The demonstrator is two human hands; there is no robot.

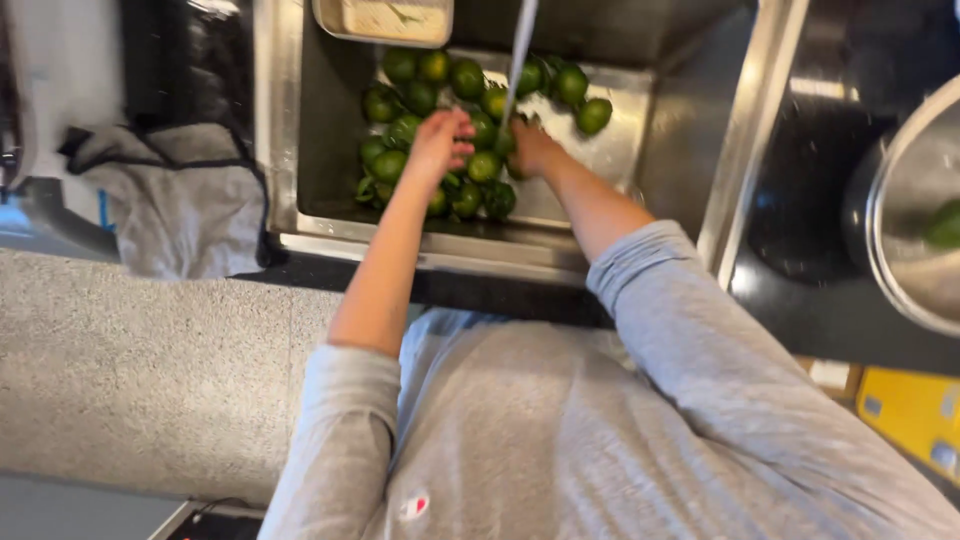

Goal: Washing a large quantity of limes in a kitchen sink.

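Observation:
A steel sink [660, 150] holds several green limes [470, 78], piled mostly on its left side. A stream of water [520, 50] falls from above into the pile. My left hand [440, 140] reaches down onto the limes, fingers curled over them. Just right of the stream, my right hand [533, 148] is closed around one lime [505, 140]. Both forearms come out of pushed-up grey sleeves.
A beige tray [385, 20] rests on the sink's far rim. A grey cloth [180, 200] lies on the dark counter at left. A large steel bowl [915, 210] with something green in it stands on the counter at right. Speckled floor lies below left.

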